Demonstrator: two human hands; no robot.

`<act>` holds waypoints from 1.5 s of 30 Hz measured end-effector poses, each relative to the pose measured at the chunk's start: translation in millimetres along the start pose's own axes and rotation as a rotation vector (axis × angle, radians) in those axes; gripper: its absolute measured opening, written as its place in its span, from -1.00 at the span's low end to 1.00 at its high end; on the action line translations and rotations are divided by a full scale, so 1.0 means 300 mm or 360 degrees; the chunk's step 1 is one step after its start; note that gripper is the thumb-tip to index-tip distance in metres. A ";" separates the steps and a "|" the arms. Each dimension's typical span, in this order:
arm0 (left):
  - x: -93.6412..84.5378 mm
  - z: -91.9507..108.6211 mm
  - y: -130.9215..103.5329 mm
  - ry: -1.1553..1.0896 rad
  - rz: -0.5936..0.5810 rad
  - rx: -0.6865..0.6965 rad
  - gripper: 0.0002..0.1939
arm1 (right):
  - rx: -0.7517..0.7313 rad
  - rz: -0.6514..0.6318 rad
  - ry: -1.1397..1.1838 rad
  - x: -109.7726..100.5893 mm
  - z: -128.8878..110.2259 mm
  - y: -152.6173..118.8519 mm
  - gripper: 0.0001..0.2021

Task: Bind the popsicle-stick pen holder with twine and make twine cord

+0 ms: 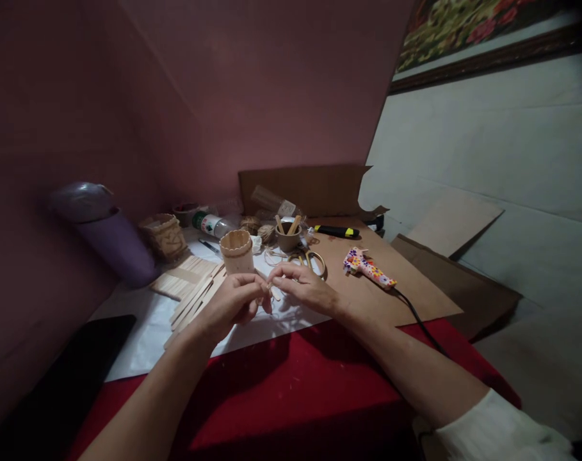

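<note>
My left hand (240, 299) and my right hand (300, 285) meet above the white sheet, in front of a round cup made of wooden sticks (237, 251). The fingers of both are closed in pinches, and whatever lies between the fingertips is too small to make out. A short wooden stick piece (275, 294) shows just beneath the fingertips. To the left of my left hand, loose wooden sticks (194, 302) lie beside a flat panel of sticks (175, 279). Gold-handled scissors (315, 264) rest behind my right hand.
A patterned glue gun (369, 267) with a black cord lies on brown cardboard (415, 298) at the right, near a yellow-black cutter (336, 231). Plastic bottles (214, 225), twine balls (266, 234) and a small pot (288, 240) stand behind. A purple container (120, 246) leans at left.
</note>
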State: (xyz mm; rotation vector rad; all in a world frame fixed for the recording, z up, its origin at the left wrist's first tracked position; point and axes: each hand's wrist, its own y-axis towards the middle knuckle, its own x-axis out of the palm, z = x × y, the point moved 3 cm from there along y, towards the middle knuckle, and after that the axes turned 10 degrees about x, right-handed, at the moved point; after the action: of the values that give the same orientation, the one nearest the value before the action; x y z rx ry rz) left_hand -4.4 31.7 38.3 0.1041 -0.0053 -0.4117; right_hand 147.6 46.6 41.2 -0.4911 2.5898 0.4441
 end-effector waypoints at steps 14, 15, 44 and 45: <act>-0.001 -0.026 0.007 0.0071 -0.0035 -0.0098 -0.79 | 0.0000 0.0093 0.0015 -0.005 0.017 -0.016 -0.88; -0.001 -0.026 0.007 0.0067 -0.0040 -0.0094 -0.79 | -0.0003 0.0114 0.0028 -0.008 0.019 -0.016 -0.87; 0.018 -0.008 0.004 -0.0145 0.0141 0.0146 -0.74 | 0.0133 0.0293 0.0602 0.049 0.005 -0.043 -0.62; 0.020 -0.009 0.003 -0.0111 0.0132 0.0137 -0.73 | 0.0193 0.0238 0.0778 0.050 0.007 -0.040 -0.63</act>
State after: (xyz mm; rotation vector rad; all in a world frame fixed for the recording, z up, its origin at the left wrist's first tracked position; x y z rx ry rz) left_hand 1.5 30.3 35.5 0.1737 -0.0959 -0.3323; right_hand 140.9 33.0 29.2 -0.4035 3.1168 0.2318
